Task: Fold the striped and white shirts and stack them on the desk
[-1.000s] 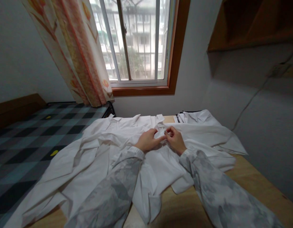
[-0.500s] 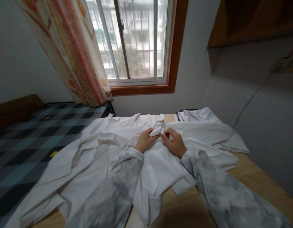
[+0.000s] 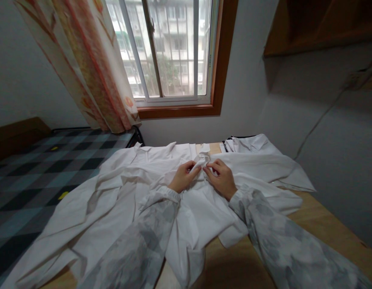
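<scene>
White garments lie spread over a wooden table, with one white garment [image 3: 204,216] bunched in the middle under my hands. My left hand [image 3: 184,176] pinches a raised edge of this cloth between thumb and fingers. Close on its right, my right hand [image 3: 221,177] has thumb and fingertips pressed together on the same cloth edge. A small gap separates the two hands. The fold between the fingertips is too small to make out in detail.
The wooden table [image 3: 330,224] shows at the right and front. A checkered bed [image 3: 29,188] stands at the left. Behind are a curtain [image 3: 98,80] and a barred window [image 3: 174,52]. A wooden shelf [image 3: 318,28] hangs at the upper right, above a cable.
The view has shifted slightly. My left thumb has moved a little along the cloth edge, and my right fingers have shifted slightly. Both hands keep hold of the cloth.
</scene>
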Demonstrator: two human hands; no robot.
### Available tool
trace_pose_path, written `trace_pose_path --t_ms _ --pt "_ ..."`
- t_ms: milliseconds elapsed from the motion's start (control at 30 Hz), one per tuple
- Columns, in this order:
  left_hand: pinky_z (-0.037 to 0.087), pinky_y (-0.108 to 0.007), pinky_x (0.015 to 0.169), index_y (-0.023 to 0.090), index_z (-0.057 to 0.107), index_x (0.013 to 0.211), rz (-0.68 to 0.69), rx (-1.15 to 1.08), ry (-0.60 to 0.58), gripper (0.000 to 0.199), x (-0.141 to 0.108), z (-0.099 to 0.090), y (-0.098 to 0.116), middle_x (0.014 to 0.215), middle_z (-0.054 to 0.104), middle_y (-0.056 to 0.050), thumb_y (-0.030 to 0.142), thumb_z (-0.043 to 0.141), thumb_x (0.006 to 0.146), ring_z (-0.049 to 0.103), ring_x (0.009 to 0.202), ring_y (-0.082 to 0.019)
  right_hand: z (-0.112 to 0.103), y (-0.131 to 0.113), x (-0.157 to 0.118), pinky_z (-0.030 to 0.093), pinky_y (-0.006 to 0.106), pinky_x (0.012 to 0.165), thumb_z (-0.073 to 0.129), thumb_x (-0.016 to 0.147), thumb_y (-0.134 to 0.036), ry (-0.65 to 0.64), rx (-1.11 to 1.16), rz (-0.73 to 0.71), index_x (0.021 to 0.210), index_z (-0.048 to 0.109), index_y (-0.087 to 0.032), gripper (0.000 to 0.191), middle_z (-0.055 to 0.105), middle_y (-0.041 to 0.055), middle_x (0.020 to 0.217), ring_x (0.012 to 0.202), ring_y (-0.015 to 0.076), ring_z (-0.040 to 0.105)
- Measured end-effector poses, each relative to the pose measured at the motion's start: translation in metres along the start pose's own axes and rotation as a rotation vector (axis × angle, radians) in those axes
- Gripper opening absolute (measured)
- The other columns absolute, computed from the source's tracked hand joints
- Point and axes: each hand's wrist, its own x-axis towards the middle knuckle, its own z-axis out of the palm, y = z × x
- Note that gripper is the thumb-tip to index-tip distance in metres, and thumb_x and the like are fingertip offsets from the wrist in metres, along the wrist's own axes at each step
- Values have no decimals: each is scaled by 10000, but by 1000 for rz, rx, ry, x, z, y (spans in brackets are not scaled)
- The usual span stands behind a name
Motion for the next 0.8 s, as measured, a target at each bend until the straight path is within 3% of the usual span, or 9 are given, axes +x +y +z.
trace_pose_path --t_ms 333,500,800 --pt "384 -265 672 170 688 815 -1 20 -1 356 -1 1 2 737 617 17 501 691 949 511 715 -138 1 8 2 425 316 705 715 924 -234 71 -205 107 852 672 -232 84 635 -16 777 692 174 569" --pt "394 -260 658 173 711 827 -11 34 -10 354 -2 2 4 738 647 14 513 715 925 521 702 -137 0 4 2 408 330 741 710 905 -191 2 -234 6 832 651 -226 100 633 -20 757 686 173 562" --pt "357 -264 621 184 633 732 -24 67 21 421 -1 1 -2 669 552 31 538 635 960 477 661 -137 -5 -5 1 456 366 833 697 956 -214 -54 -174 -114 921 709 -242 46 661 0 781 721 193 593"
